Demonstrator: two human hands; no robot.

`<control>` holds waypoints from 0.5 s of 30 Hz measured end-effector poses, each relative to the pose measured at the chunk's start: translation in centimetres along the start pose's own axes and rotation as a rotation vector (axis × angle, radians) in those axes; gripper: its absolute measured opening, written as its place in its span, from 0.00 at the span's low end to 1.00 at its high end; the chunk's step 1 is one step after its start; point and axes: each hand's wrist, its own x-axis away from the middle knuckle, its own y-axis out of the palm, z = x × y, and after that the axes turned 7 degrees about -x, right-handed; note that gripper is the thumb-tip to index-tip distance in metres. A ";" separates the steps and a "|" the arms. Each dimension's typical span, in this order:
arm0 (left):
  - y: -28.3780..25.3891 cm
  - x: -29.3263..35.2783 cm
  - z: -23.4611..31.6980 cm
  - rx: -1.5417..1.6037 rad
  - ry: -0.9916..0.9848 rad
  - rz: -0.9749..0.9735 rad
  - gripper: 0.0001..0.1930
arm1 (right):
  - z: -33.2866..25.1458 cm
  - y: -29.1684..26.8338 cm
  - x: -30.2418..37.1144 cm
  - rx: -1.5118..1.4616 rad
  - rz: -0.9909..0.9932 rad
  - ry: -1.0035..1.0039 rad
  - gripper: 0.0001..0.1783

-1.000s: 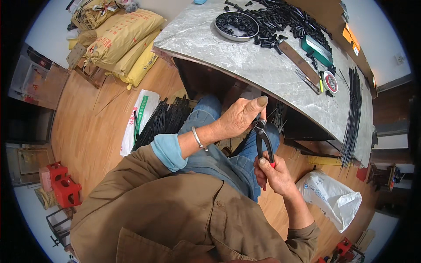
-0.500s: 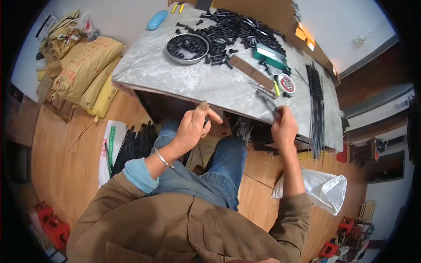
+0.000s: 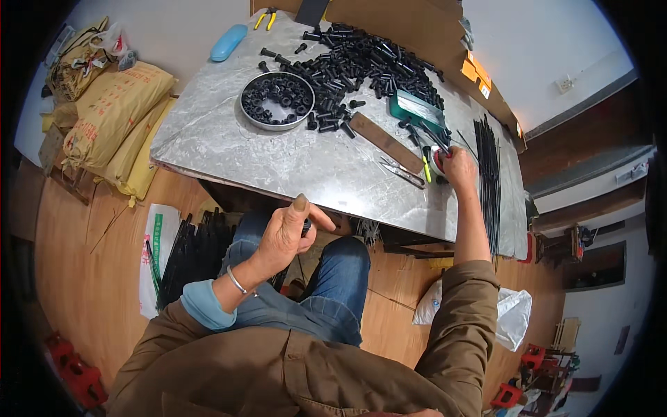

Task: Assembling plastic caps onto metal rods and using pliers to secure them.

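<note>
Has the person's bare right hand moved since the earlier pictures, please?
Yes: the right hand moved forward, from short of the grey marbled tabletop to over it.

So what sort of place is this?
It looks like a small workshop, perhaps set up in a home: black bolt-like parts lie heaped on the table, thin dark rods lie along its right side, and full sacks are stacked off to the left.

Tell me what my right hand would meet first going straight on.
Probably the green box: your right hand and the pliers it holds aim that way, though depth is hard to judge.
</note>
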 end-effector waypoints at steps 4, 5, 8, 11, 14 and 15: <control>-0.2 -0.4 -0.3 0.004 -0.001 -0.003 0.40 | -0.3 -0.4 -0.3 0.042 0.000 0.021 0.17; -0.2 -0.4 -0.3 0.015 -0.010 -0.007 0.40 | -0.4 -0.6 -0.3 0.044 -0.002 0.021 0.17; -0.2 -0.3 -0.1 0.042 -0.012 -0.027 0.40 | -0.5 -1.3 -0.5 -0.011 0.012 0.081 0.17; -0.1 0.0 0.0 0.070 0.007 -0.065 0.40 | -0.4 -1.6 -0.5 -0.013 0.002 0.148 0.19; 0.1 0.5 0.5 0.129 0.025 -0.126 0.41 | 1.6 -1.4 -0.7 -0.086 0.023 0.184 0.21; 0.2 0.6 0.7 0.176 0.028 -0.169 0.41 | 3.2 -1.1 -1.0 -0.229 0.016 0.174 0.20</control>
